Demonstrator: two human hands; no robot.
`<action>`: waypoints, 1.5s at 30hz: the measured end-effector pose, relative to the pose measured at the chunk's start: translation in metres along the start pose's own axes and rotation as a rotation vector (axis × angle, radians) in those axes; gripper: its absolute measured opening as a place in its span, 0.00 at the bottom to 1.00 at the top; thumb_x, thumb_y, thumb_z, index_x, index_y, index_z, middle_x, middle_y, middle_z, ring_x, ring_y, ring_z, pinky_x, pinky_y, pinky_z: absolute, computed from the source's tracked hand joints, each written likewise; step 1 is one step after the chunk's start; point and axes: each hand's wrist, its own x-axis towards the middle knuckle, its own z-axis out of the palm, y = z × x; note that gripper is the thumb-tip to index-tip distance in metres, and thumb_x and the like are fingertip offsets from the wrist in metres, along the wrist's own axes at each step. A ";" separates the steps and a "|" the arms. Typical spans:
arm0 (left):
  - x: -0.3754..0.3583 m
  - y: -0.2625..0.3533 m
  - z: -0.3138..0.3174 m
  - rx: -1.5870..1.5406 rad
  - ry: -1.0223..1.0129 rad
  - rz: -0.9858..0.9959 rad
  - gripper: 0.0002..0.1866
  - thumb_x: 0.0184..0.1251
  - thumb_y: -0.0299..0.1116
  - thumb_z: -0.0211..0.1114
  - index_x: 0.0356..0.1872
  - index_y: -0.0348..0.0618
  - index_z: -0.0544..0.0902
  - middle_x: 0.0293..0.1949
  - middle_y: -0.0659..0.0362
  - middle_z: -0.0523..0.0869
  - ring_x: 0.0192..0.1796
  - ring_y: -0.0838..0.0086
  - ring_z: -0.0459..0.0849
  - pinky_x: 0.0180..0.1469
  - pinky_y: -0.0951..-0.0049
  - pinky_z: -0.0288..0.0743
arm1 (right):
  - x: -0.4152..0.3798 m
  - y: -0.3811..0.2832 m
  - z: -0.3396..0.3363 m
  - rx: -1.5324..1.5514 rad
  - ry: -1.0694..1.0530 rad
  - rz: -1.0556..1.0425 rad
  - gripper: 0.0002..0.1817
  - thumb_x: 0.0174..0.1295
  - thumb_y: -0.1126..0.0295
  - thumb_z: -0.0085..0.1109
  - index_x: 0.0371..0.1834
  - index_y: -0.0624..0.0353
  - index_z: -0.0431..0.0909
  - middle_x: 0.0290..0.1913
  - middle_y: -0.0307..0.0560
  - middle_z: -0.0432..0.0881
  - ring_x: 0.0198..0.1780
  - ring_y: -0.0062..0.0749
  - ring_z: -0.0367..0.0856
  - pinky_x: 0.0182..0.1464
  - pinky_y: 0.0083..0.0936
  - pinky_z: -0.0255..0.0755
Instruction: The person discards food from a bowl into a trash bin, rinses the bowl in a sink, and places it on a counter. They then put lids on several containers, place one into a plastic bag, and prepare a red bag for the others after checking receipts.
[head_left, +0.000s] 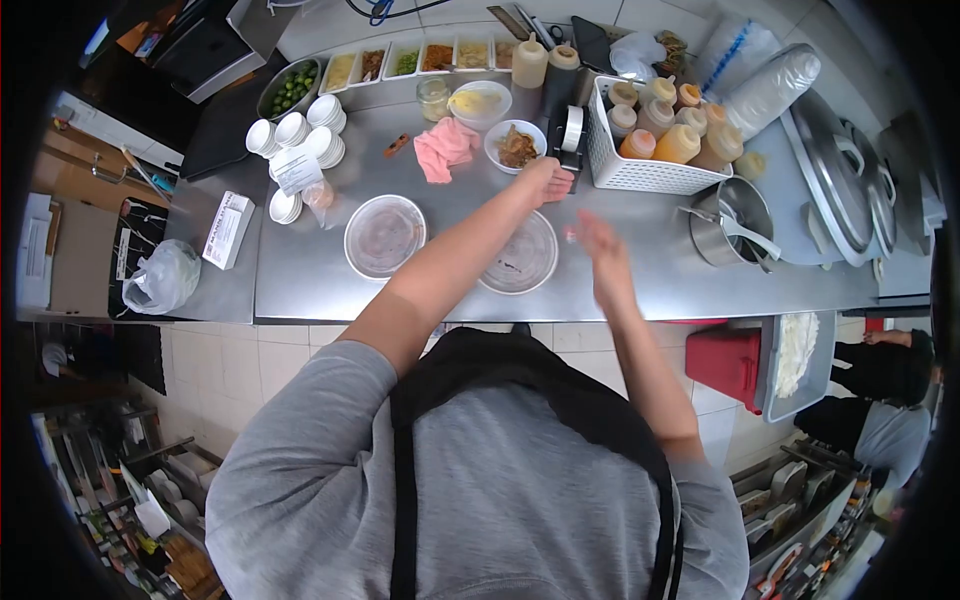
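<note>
My left hand (548, 182) reaches across the counter, its fingers curled at the near end of a black tape dispenser (571, 158) with a white roll. Whatever lies inside those fingers is hidden. Smeared by motion, my right hand (603, 245) hovers over the counter's front part, beside a small red-and-white bit (570, 233) too blurred to name. Below my left forearm sits a round container with a clear lid (522, 262), partly covered by the arm. A second lidded round container (385, 237) is left of it. Just beyond my left hand stands a white bowl of brown food (516, 147).
A white basket (655, 178) of squeeze bottles and a metal pot (733, 225) with utensils stand at right. Stacked white cups (291, 130), a pink cloth (446, 150) and a white box (229, 231) are at left. Ingredient trays (405, 62) line the back.
</note>
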 end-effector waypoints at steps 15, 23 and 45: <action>-0.030 0.013 -0.027 0.932 0.388 0.966 0.09 0.42 0.34 0.68 0.23 0.39 0.82 0.23 0.51 0.82 0.28 0.63 0.81 0.35 0.68 0.74 | -0.089 0.011 0.006 -0.235 -0.020 -0.081 0.04 0.55 0.72 0.56 0.31 0.61 0.79 0.44 0.47 0.75 0.40 0.21 0.74 0.38 0.16 0.67; -0.196 0.065 -0.197 0.043 0.518 0.622 0.05 0.47 0.26 0.66 0.27 0.39 0.81 0.26 0.62 0.81 0.26 0.83 0.75 0.30 0.84 0.70 | -0.054 0.027 0.113 -0.118 -0.496 0.078 0.06 0.55 0.72 0.58 0.33 0.64 0.75 0.26 0.40 0.78 0.28 0.18 0.74 0.31 0.13 0.67; -0.136 -0.020 -0.313 0.239 0.101 0.031 0.10 0.51 0.31 0.63 0.36 0.42 0.77 0.28 0.60 0.80 0.26 0.77 0.80 0.23 0.77 0.75 | 0.022 0.110 0.187 -0.989 -0.469 -0.332 0.18 0.40 0.57 0.67 0.24 0.63 0.80 0.18 0.54 0.77 0.20 0.41 0.77 0.27 0.34 0.69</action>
